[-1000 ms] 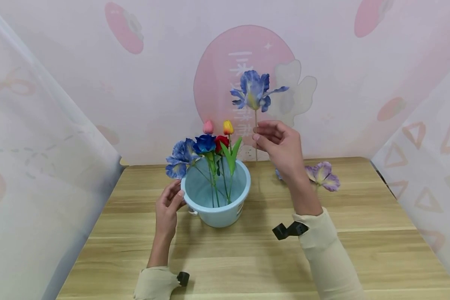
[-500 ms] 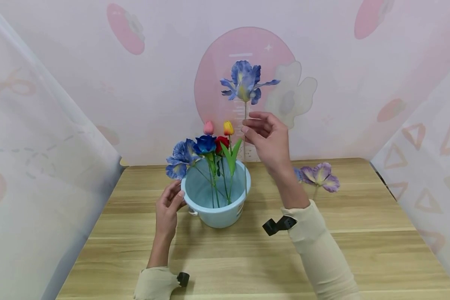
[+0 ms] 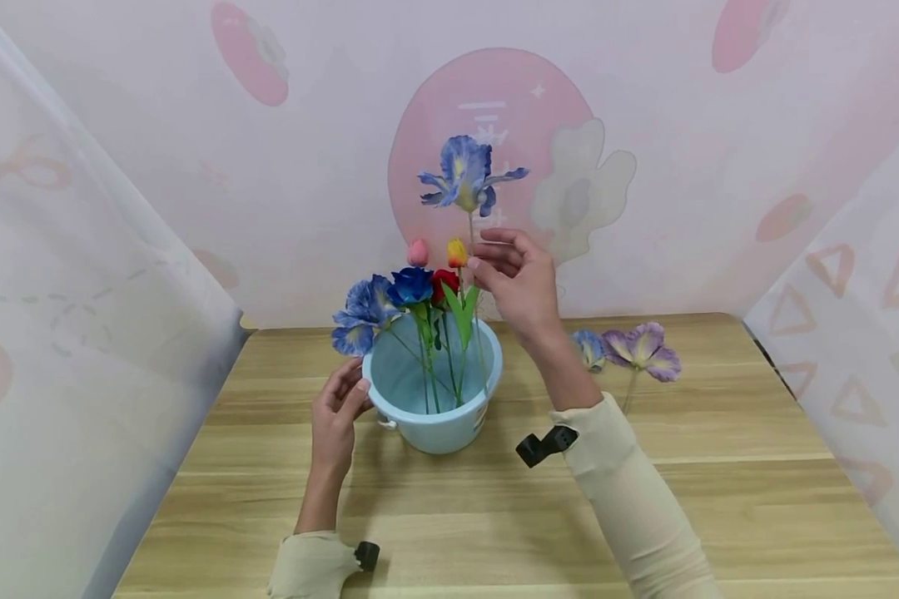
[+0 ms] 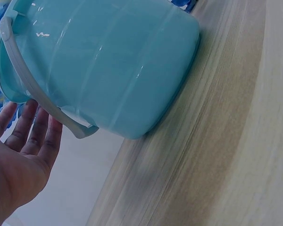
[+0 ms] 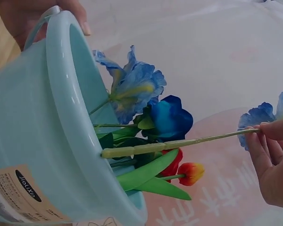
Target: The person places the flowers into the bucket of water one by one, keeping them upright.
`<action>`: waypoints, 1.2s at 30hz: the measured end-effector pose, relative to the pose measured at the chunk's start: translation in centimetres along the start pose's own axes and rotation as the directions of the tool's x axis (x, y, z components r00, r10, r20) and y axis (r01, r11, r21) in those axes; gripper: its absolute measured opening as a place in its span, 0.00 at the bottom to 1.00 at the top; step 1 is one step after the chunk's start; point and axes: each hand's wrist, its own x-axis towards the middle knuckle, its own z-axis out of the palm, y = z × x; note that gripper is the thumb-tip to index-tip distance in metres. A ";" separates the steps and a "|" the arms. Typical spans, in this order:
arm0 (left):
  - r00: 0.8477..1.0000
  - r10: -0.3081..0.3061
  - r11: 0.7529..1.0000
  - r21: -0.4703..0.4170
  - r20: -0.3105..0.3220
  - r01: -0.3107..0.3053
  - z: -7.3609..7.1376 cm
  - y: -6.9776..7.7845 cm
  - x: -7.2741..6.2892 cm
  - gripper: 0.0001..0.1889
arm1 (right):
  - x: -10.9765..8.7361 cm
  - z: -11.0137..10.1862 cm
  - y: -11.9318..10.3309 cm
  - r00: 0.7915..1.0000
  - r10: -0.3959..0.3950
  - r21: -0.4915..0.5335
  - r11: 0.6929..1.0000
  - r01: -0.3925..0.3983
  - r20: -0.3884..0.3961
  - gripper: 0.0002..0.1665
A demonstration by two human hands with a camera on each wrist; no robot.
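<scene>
My right hand (image 3: 520, 279) pinches the thin stem of an artificial blue iris (image 3: 463, 175) between thumb and fingers. The flower stands upright above the light blue bucket (image 3: 438, 433). In the right wrist view the stem's lower end (image 5: 108, 153) overlaps the bucket's rim. At the left rim my left hand (image 3: 335, 420) holds the bucket, thumb near the edge; the left wrist view has its fingers (image 4: 26, 125) by the white handle (image 4: 33, 87). Inside lean another blue iris (image 3: 363, 312), a blue rose (image 3: 410, 287), a red flower (image 3: 444, 284), a pink tulip (image 3: 417, 252) and a yellow-red tulip (image 3: 457, 253).
On the wooden table (image 3: 449, 532), right of the bucket, lie a purple flower (image 3: 644, 351) and a smaller-looking blue flower (image 3: 588, 349), partly behind the right arm. A pale printed curtain (image 3: 330, 125) stands behind the table and along both sides.
My right hand has carried the blue iris leftward, up and then slightly down, from right of the bucket to over its right side. The left hand and bucket stay in place.
</scene>
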 end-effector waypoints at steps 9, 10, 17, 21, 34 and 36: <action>1.000 0.004 1.000 0.001 0.002 -0.004 0.0 -0.1 0.1 0.21 | 0.8 1.1 0.1 0.999 -0.025 -0.044 0.999 0.027 0.030 0.21; 1.000 0.005 1.000 -0.002 0.002 -0.005 0.0 -0.1 0.1 0.21 | 0.8 1.3 0.1 0.999 -0.027 -0.048 0.998 0.028 0.033 0.21; 1.000 0.016 1.000 -0.016 -0.001 -0.016 0.0 -0.2 0.2 0.22 | 1.2 1.9 1.4 0.998 -0.008 -0.046 0.999 0.011 0.059 0.20; 1.000 0.022 1.000 -0.020 0.001 -0.022 0.0 -0.1 0.1 0.22 | 1.4 2.0 2.6 0.997 0.041 -0.053 0.998 -0.037 0.067 0.19; 1.000 0.018 1.000 -0.019 -0.002 -0.018 0.0 -0.2 0.1 0.22 | 1.0 2.6 6.6 0.982 0.163 -0.139 0.979 -0.150 0.091 0.20; 1.000 0.014 1.000 -0.019 -0.005 -0.014 0.1 -0.2 0.0 0.22 | 0.8 2.6 7.0 0.978 0.188 -0.146 0.974 -0.173 0.095 0.20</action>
